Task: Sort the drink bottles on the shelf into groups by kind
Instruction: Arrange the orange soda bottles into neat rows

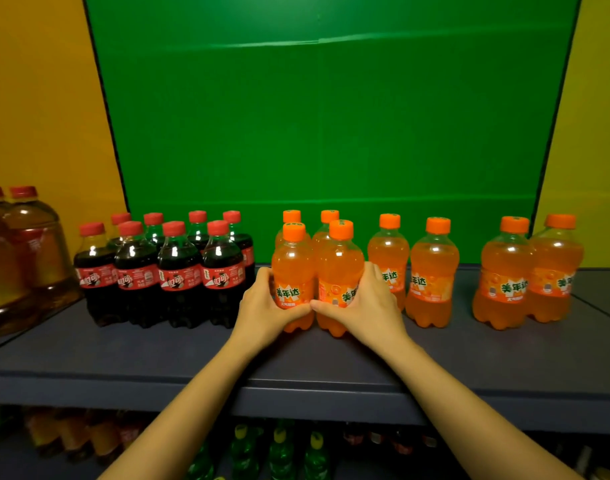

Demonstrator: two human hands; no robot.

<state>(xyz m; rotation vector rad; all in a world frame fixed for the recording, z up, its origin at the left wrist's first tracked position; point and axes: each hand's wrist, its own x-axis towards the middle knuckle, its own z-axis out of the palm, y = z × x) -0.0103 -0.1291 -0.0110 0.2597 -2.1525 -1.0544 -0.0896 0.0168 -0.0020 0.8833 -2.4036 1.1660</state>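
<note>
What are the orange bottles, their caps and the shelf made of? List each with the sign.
Orange bottles: clear, glossy plastic by the look; light glints on them and the drink shows through.
Caps: opaque orange plastic, seemingly ribbed on the sides.
Shelf: matte dark grey-blue, probably painted metal or laminate; the picture leaves it open.

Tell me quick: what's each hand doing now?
Left hand: closed around the front-left orange plastic soda bottle.
Right hand: closed around the front-right orange plastic soda bottle.
</note>
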